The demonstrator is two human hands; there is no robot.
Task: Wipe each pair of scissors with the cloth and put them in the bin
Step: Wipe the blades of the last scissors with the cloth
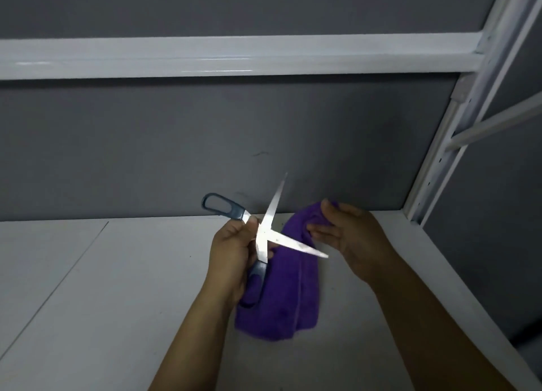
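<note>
The left hand [231, 244] has its grip closed on the scissors [265, 232] near the pivot, just left of the purple cloth [281, 302]. The blades stand wide open, and one blade lies across the front of the cloth. The right hand [352, 235] pinches the upper edge of the cloth in its grip. The lower handle is partly hidden between the left palm and the cloth. The blades glare white, so their surface is hard to read. Whether the lower end of the cloth touches the counter [117, 273], I cannot tell
</note>
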